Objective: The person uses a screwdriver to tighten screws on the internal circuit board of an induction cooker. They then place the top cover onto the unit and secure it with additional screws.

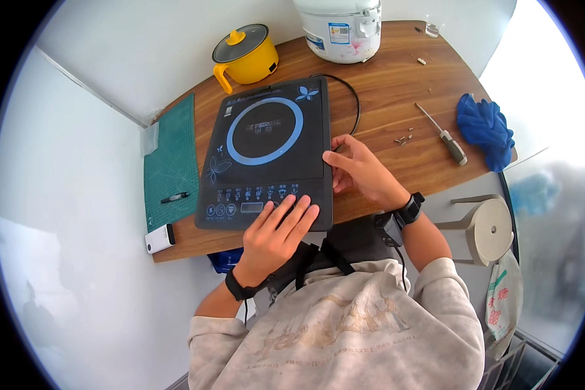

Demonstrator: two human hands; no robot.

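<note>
A black induction cooktop [264,140] with a blue ring and a row of printed controls lies on the wooden table, its front edge close to me. My left hand [276,233] rests on the front control panel, fingers spread and lying flat. At the cooktop's right edge, my right hand [364,172] grips the side, thumb on the top rim and the other fingers curled down beside it. What those fingers touch underneath is hidden. A black cord [356,107] curves out from behind the cooktop towards my right hand.
Right of the cooktop lie several small screws [403,139], a screwdriver [445,135] and a blue cloth [486,130]. A yellow pot [252,60] and a white rice cooker [344,39] stand behind. Left are a green cutting mat [169,156], a pen [174,197] and a white power bank [160,239].
</note>
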